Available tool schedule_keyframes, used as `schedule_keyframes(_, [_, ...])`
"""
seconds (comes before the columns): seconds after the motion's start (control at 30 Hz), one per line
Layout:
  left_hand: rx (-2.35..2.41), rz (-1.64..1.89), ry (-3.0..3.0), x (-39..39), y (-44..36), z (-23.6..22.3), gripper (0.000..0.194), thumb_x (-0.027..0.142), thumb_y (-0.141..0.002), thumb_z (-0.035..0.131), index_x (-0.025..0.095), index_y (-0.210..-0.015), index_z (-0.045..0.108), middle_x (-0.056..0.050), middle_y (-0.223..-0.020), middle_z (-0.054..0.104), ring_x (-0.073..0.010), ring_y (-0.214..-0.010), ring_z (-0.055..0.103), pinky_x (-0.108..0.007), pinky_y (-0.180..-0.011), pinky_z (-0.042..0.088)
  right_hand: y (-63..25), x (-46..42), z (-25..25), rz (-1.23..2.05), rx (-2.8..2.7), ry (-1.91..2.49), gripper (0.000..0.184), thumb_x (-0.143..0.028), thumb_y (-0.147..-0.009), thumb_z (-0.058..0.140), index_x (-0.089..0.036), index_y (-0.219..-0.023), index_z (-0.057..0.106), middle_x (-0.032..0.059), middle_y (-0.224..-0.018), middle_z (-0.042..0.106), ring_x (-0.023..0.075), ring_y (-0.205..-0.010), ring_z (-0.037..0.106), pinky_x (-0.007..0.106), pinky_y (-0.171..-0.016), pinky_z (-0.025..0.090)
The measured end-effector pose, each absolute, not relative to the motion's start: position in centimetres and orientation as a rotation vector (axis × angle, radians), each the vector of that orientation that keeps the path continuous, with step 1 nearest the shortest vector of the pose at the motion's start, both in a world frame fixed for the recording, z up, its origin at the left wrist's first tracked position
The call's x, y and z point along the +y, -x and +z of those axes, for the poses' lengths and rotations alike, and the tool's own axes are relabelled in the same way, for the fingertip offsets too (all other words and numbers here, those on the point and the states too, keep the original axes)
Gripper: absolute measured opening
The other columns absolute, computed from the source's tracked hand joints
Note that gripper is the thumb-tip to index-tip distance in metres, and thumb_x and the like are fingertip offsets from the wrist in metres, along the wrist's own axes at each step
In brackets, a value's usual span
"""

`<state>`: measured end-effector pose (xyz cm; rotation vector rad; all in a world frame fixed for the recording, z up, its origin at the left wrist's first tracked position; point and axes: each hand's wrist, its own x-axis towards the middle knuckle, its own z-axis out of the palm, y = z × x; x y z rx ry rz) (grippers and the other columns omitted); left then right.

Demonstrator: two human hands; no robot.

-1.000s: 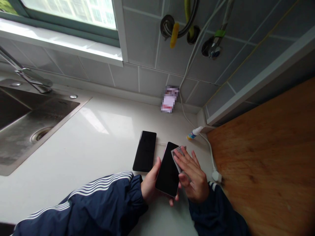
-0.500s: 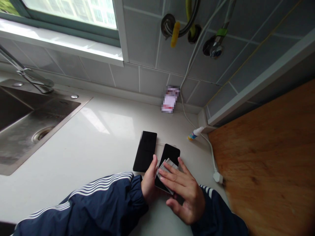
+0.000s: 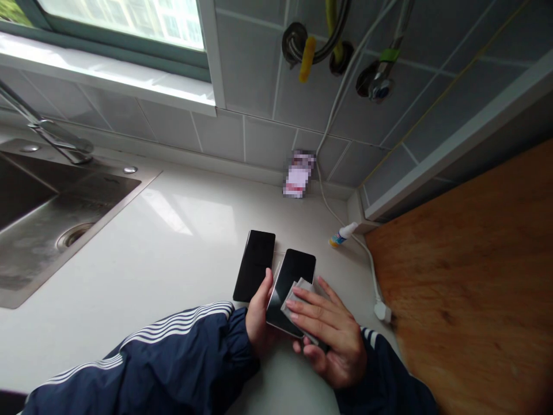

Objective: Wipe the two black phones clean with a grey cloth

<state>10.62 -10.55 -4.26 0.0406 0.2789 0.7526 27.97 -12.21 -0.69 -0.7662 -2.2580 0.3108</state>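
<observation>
My left hand (image 3: 258, 314) grips a black phone (image 3: 292, 272) by its lower left edge, screen up and tilted above the white counter. My right hand (image 3: 328, 334) presses a small grey cloth (image 3: 298, 293) flat on the lower part of that screen, fingers stretched over it. A second black phone (image 3: 254, 264) lies flat on the counter just left of the held one, untouched.
A steel sink (image 3: 47, 219) with a tap sits at the left. A small spray bottle (image 3: 341, 235) and a white cable with plug (image 3: 382, 311) lie by the back right corner. A wooden surface (image 3: 466, 276) fills the right. Tiled wall and window behind.
My right hand with the cloth slid from the phone's upper right edge across to the lower middle of the screen. The held phone tilted slightly. The other phone stayed put.
</observation>
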Motion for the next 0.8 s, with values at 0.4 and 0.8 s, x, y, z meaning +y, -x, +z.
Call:
schedule_keyframes(0.4, [0.135,0.459,-0.202,-10.8,-10.8,-4.0,0.107,0.088,-0.081,0.011,-0.001,-0.094,0.069,-0.020,-0.084,0.066,-0.0261,-0.062,0.070,-0.026,-0.036,0.047,-30.2,-10.7,-1.4,0.153,-2.053,1.044,0.039,-0.024,-0.099,0.041,-0.022,-0.132,0.061,0.0085,-0.134,0.065,0.0306,-0.136,0.052,0.061,-0.116,0.032])
schedule_keyframes(0.8, [0.107,0.565,-0.102,-10.6,-10.5,-4.6,0.089,0.079,-0.090,0.018,0.012,-0.135,0.055,-0.016,-0.082,0.072,-0.0286,-0.068,0.074,-0.029,-0.041,0.056,-27.9,-12.4,-0.2,0.303,-2.222,0.760,0.042,-0.047,-0.100,0.043,-0.018,-0.120,0.066,0.0100,-0.116,0.074,0.0311,-0.124,0.062,0.065,-0.119,0.023])
